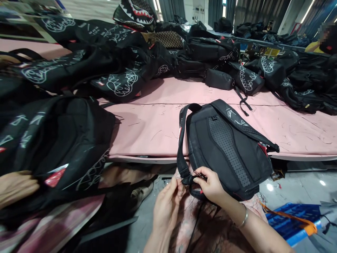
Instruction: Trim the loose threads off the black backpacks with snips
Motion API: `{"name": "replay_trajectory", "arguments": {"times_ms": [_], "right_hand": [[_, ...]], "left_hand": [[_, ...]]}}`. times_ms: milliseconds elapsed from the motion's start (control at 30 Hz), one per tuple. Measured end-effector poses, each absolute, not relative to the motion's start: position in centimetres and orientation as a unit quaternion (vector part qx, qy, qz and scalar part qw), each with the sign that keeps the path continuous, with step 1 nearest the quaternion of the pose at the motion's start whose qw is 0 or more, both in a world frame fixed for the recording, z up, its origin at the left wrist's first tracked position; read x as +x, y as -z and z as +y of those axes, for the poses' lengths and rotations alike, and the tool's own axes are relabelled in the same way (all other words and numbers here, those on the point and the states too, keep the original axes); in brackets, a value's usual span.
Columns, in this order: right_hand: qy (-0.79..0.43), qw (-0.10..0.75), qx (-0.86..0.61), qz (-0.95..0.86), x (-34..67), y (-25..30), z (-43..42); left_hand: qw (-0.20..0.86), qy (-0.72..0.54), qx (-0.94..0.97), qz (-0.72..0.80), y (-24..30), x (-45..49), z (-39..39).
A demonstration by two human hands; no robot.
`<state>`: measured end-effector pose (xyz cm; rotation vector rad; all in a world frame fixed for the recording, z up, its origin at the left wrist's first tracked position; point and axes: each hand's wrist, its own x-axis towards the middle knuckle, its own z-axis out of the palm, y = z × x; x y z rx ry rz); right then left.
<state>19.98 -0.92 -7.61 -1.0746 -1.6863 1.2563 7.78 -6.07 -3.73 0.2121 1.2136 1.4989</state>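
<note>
A black backpack (226, 147) lies back-side up on the near edge of the pink table (158, 119), hanging partly over my lap. Its padded mesh back panel faces me. My right hand (210, 184) pinches a small buckle at the bottom end of the black shoulder strap (181, 140). My left hand (167, 203) is closed on the same strap end, just left of the right hand. A thin bracelet sits on my right wrist.
Many black bags (121, 80) with white scribble prints are heaped across the far and left parts of the table. Another person's hand (15, 188) rests on a backpack (60, 147) at the left. A blue crate (289, 221) stands on the floor at right.
</note>
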Motion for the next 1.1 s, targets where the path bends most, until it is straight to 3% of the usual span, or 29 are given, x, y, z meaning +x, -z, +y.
{"name": "replay_trajectory", "arguments": {"times_ms": [433, 633, 900, 1100], "right_hand": [[-0.536, 0.390, -0.427, -0.615, 20.0, 7.1, -1.2], [-0.382, 0.410, -0.482, -0.673, 21.3, 5.1, -2.7], [-0.125, 0.326, -0.450, -0.822, 22.6, 3.3, -3.9], [-0.042, 0.308, -0.442, -0.841, 22.8, 2.9, -3.6]], "left_hand": [[0.493, -0.602, 0.208, 0.593, 4.7, 8.2, -6.5], [0.395, -0.580, 0.297, 0.648, 5.0, 8.3, -6.6], [0.297, -0.556, 0.372, 0.682, 4.8, 8.6, -6.5], [0.267, -0.538, 0.401, 0.692, 4.1, 9.1, -6.5]]}}
